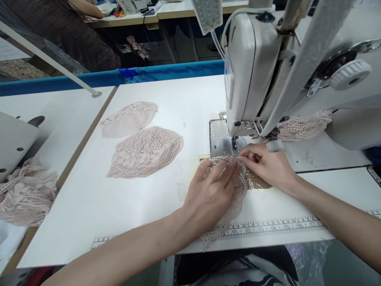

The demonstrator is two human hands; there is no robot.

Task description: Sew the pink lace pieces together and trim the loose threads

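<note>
A pale pink lace piece [235, 198] lies on the white sewing table [89, 206], its far edge just in front of the presser foot [235, 143] of the white sewing machine [253, 67]. My left hand [210, 192] rests flat on the lace with fingers stretched out and pressing it down. My right hand [268, 163] pinches the lace edge between thumb and fingers close to the needle plate [218, 139].
Two more lace pieces [143, 151] lie on the table to the left. Another bunch of lace [26, 194] sits at the far left edge, and more lace [303, 125] behind the machine. A printed ruler [268, 228] runs along the table's front edge. Another person sits at the back left.
</note>
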